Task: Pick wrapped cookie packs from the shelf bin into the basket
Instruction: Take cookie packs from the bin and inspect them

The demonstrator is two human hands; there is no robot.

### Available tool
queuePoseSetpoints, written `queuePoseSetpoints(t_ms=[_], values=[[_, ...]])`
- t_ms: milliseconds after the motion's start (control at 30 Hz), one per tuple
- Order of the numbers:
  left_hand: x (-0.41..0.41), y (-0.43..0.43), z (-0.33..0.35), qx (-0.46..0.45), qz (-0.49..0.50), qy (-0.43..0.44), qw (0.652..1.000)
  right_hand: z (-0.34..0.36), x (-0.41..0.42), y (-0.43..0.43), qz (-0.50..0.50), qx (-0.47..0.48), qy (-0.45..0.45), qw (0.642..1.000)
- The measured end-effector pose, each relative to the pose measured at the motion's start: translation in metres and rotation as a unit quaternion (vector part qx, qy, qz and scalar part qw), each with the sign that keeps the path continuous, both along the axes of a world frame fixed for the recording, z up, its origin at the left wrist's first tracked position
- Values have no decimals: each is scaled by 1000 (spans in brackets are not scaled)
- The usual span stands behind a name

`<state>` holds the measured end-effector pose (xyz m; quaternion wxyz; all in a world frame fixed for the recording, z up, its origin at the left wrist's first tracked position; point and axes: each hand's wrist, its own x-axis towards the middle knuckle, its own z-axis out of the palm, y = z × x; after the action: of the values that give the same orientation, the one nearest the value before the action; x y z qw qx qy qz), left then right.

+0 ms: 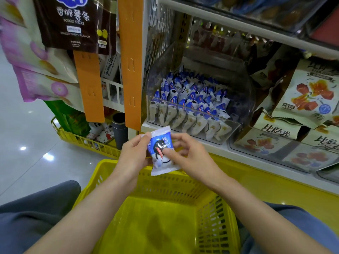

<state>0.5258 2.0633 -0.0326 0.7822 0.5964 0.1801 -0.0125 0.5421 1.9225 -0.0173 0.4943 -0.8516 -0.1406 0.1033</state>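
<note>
Fingers (141, 140) of L hand (134, 153) & R hand (189, 154) both pinch 1 cookie pack (160, 142) over 1 yellow basket (218, 217).

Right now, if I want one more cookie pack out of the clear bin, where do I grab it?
Pinch the crimped upper end of a pack lying on top of the pile, coming down from above. The packs stand tilted with their ends up, and the clear bin has a front wall that blocks a straight-in reach.

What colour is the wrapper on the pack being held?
The cookie pack is blue and white, with a dark cookie printed; head view shows it best.
</note>
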Motion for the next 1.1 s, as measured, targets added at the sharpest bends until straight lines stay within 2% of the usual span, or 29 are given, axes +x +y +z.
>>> queuePoseSetpoints(t_ms=[67, 133, 167, 233, 333, 400, 533, 600, 667, 800, 933, 1000, 1100], values=[[2, 4, 3, -40, 9, -8, 999, 0, 0, 4, -1, 54, 32, 998], [2, 6, 9, -76, -31, -16, 997, 2, 3, 6, -35, 137, 48, 989], [1, 6, 13, -79, -63, -20, 995, 3, 5, 6, -55, 172, 55, 982], [-1, 5, 16, -29, -107, -34, 993, 4, 7, 6, -73, 196, 49, 977], [-2, 6, 20, 82, -71, -58, 992, 7, 9, 7, -30, 138, -11, 990], [0, 13, 26, 110, -50, -77, 990, 17, 19, 4, -17, 114, -60, 991], [10, 30, 44, 127, -35, -123, 984, 48, 72, -9, -107, 28, -188, 976], [16, 35, 51, 124, -28, -134, 983, 56, 107, -16, -158, -68, -213, 962], [22, 39, 55, 119, -24, -138, 983, 58, 139, -22, -172, -154, -183, 956], [28, 46, 57, 117, -29, -138, 983, 51, 178, -20, -154, -284, -61, 944], [30, 53, 52, 119, -24, -128, 984, 53, 187, -7, -118, -394, -44, 910], [30, 57, 50, 116, -16, -120, 986, 55, 191, -2, -109, -431, -36, 895], [30, 60, 49, 102, -12, -115, 988, 58, 194, 0, -131, -412, -30, 901]])
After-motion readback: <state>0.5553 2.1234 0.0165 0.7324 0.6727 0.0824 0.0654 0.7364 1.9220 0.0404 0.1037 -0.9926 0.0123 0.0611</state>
